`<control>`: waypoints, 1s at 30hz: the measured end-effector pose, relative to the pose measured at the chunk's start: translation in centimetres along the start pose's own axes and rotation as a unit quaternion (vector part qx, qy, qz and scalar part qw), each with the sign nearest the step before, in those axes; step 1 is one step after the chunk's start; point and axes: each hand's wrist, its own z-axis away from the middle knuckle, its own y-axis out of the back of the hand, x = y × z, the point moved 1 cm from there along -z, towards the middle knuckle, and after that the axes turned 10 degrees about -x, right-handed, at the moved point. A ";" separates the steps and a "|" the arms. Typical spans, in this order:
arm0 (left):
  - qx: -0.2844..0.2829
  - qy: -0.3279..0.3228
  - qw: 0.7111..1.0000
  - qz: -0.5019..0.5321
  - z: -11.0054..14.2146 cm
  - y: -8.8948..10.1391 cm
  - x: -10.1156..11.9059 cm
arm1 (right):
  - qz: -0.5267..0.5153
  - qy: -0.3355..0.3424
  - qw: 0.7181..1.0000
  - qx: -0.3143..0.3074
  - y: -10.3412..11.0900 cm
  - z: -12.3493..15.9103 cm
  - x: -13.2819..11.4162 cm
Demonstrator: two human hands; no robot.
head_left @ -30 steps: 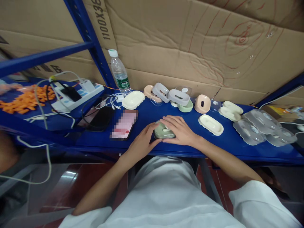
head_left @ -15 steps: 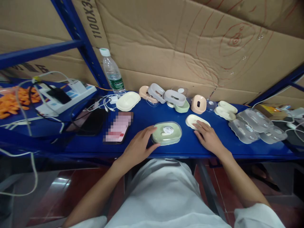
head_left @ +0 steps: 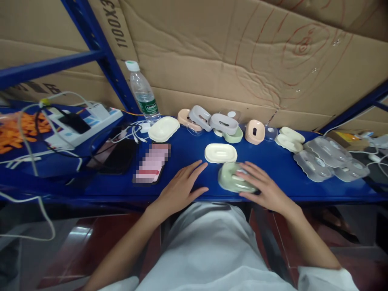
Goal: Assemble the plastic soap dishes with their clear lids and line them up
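Observation:
A light green soap box (head_left: 227,181) with a clear lid sits near the front edge of the blue shelf, slightly blurred. My right hand (head_left: 265,188) grips its right end, fingers over the lid and thumb along the near side; part of the round label is covered. Just behind the box lies a cream oval soap dish (head_left: 220,153), touched by neither hand. To the left, my left hand (head_left: 183,184) is open above the shelf, thumb and fingers apart, with nothing in it.
Several grey, peach and green soap boxes (head_left: 224,123) line the back. Clear-lidded grey boxes (head_left: 315,165) and cream pieces (head_left: 289,139) lie right. Leftward are a phone (head_left: 151,163), a cream dish (head_left: 163,129), a water bottle (head_left: 145,95) and a power strip (head_left: 81,129) with cables.
The green soap box has shifted right, out of my left hand and into my right. The cream dish, under my right hand before, now lies further left behind the box.

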 end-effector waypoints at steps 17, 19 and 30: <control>-0.013 -0.011 0.999 -0.046 0.0 -0.2 -0.2 | 0.142 -0.126 0.979 0.068 5.7 -7.9 11.3; -0.016 -0.010 0.999 -0.045 0.0 -0.3 -0.2 | 0.136 -0.113 0.983 0.056 4.8 -11.7 11.4; -0.020 -0.010 0.999 -0.040 -0.1 -0.3 -0.3 | 0.082 -0.053 0.988 0.123 4.0 -10.8 8.4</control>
